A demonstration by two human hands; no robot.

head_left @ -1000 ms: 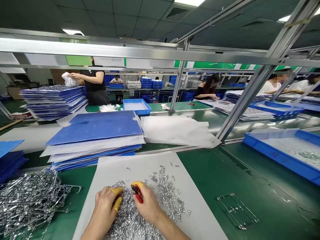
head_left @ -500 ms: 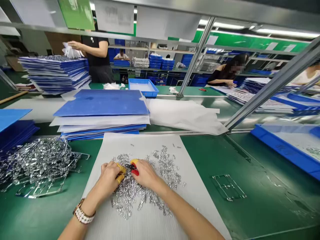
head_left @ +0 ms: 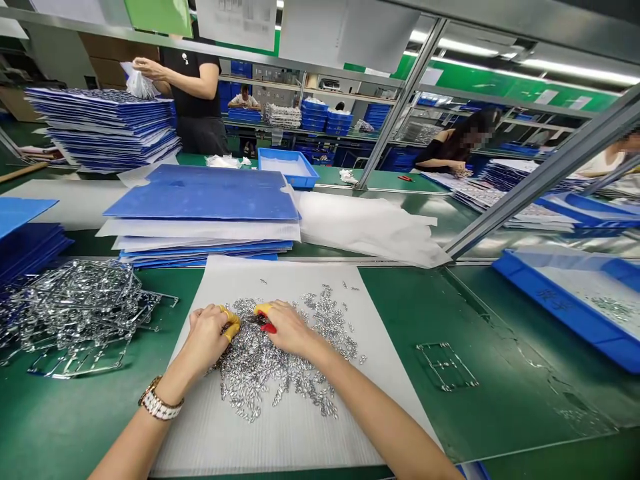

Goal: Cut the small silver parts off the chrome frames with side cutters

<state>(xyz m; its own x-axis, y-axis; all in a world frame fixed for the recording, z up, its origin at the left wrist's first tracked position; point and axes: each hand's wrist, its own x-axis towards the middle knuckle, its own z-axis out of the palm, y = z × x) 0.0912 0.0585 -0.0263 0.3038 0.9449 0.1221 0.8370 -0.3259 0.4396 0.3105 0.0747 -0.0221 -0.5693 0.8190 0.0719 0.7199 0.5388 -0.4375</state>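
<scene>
Metalwork [head_left: 85,300] is heaped left of the white sheet [head_left: 280,440] on the green surface [head_left: 390,320], its silvery frames so tangled that I can't separate them, and my view cuts off its outer side. Just inside the sheet's left edge I have the left hand [head_left: 211,331], yellow covers [head_left: 231,331] on its fingertips, thumb and fingers drawn narrow; whether it pinches anything I can't tell. The relation I'd judge by comes next: the red-handled tool [head_left: 269,328] lies immediately right of those fingertips, its long axis roughly across the sheet, dark head pointing left at them. I can't make out whether its tip touches anything. The right hand [head_left: 286,328] is wrapped around that tool, hiding most of the handles. Small metal pieces [head_left: 250,367] lie loose around and below both hands, scattering toward the sheet's right edge; under the hands I lose them. Past that edge, a single metal frame [head_left: 444,364] lies flat, its long axis slanting from far left to near right, nearer the right hand than the left. Toward the surface's far right corner I see a blue tray [head_left: 555,300], partly cut off, its contents too small to name.
</scene>
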